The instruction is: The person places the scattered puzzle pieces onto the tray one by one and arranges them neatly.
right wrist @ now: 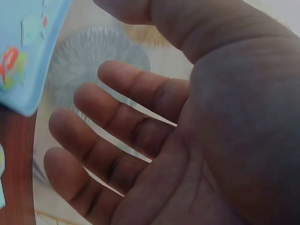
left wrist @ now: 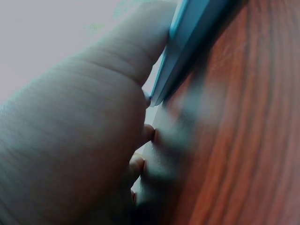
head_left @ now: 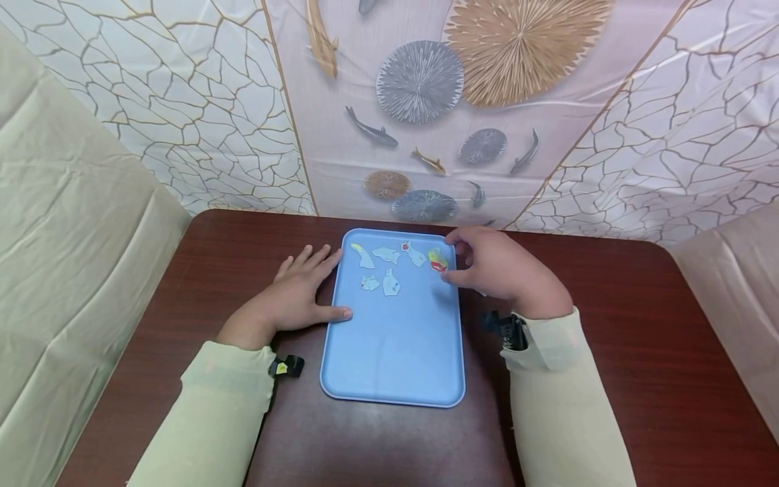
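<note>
A light blue tray lies on the table with several flat, irregular pieces in its far half. One piece with yellow and red lies near the tray's right edge, while pale blue ones such as this piece are to its left. Spread fingers of my left hand rest on the table at the tray's left side, the thumb over its rim. My right hand hovers by the far right edge; the right wrist view shows its fingers loosely bent with nothing between them.
Another piece lies on the table beyond the tray's right side, mostly hidden under my right hand. The dark red-brown table reaches back to a patterned cloth hanging behind it.
</note>
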Motion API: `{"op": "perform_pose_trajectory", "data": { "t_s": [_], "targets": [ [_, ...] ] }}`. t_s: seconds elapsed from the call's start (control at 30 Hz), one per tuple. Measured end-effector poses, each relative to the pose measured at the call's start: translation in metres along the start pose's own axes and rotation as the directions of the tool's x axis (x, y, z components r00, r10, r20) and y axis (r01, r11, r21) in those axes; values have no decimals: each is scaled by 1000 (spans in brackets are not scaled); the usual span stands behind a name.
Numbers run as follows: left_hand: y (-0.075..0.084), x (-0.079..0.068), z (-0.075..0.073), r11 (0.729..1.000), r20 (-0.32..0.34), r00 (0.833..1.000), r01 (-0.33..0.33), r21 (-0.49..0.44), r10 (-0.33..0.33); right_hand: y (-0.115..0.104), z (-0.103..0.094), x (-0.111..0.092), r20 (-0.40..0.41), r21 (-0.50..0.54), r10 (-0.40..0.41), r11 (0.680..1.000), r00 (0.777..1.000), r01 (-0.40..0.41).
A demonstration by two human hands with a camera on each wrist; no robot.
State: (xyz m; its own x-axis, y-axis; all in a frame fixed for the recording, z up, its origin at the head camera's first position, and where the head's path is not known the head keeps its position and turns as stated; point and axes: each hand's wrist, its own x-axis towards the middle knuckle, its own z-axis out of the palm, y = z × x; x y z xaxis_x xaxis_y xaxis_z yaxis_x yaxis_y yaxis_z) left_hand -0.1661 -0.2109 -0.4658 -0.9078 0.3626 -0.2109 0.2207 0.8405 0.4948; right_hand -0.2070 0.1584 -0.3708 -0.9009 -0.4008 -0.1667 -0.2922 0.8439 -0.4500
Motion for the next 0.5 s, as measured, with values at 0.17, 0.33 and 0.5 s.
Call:
{"op": "perform_pose_trajectory", "data": {
  "t_s": [0.17, 0.33, 0.5],
  "targets": [
    [0, 0, 0, 1000, 1, 1000, 2, 4, -2, 14, -9, -5, 13, 29, 71, 997, 997, -71],
    [0, 0, -1, 1000, 6, 1000, 3, 2, -3, 29, -16, -10, 33, 26, 124, 992, 992, -125],
    [1, 0, -1, 1000, 8, 1000, 4, 4, -4, 42, -21, -14, 51, 10, 183, 983, 982, -184]
  ]
}}
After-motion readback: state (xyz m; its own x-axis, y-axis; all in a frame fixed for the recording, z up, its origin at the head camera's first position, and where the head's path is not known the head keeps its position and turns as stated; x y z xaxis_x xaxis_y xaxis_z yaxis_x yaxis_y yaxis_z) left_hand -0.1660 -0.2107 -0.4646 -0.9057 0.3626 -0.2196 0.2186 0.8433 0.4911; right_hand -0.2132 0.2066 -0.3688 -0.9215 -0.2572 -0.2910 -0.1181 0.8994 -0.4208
